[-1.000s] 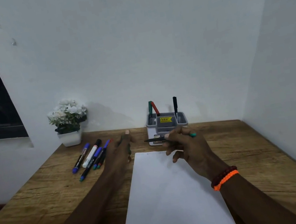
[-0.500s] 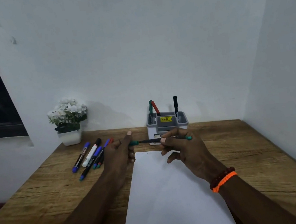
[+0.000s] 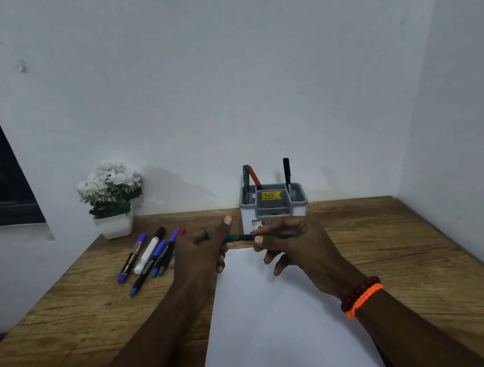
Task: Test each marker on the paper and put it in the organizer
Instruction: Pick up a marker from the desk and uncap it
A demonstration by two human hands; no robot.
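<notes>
table [image 3: 68, 335] | left hand [image 3: 204, 252] now grips cap on marker [image 3: 242, 237] | right hand [image 3: 294, 244] holds barrel

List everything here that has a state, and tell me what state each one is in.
Green marker: held level by both hands over the paper's far edge.
Left hand: grips the cap end.
Right hand: pinches the barrel.
Paper: flat, nearly blank.
Organizer: three markers standing inside.
Loose markers: capped, lying on the table.

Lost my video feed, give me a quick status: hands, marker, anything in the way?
Both hands on the green marker: left hand at the cap end, right hand on the barrel. Held above the paper. Organizer behind, nothing in the way.
</notes>
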